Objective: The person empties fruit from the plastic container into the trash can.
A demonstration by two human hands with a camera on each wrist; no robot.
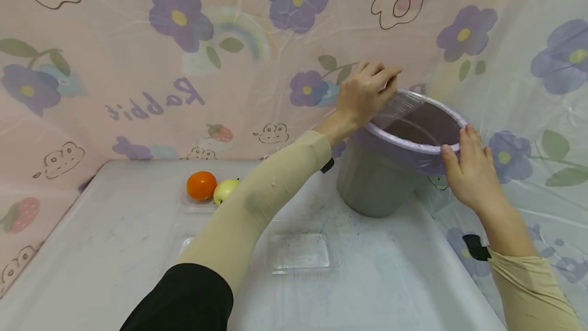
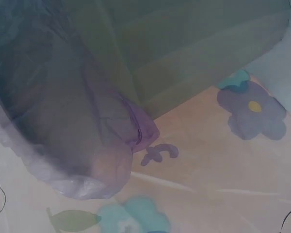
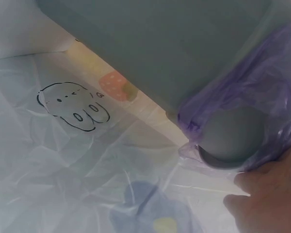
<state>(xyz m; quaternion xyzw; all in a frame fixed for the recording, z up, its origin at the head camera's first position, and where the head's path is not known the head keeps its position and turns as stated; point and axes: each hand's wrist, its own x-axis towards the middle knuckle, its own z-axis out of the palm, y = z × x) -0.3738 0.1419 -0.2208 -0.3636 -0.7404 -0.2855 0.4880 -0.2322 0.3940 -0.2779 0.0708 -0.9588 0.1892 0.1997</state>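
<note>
A grey-green trash bin [image 1: 381, 183] stands at the right of the table, lined with a thin purple trash bag [image 1: 422, 155] that folds out over its rim. At the rim's far left, my left hand [image 1: 365, 93] has curled fingers gripping the bag's edge, with clear wrinkled film just beside it. My right hand [image 1: 475, 175] lies at the right side of the rim, thumb and fingers holding the bag there. From the right wrist view, fingers [image 3: 271, 189] meet the bag's edge by the bin's mouth. Only a sliver of fingertip shows in the left wrist view.
An orange persimmon-like fruit [image 1: 201, 185] and a yellow-green apple [image 1: 225, 190] sit in a clear plastic tray at the back left. A clear plastic container [image 1: 300, 252] lies mid-table. My left forearm hides part of another clear container. A patterned curtain [image 1: 248, 80] hangs behind.
</note>
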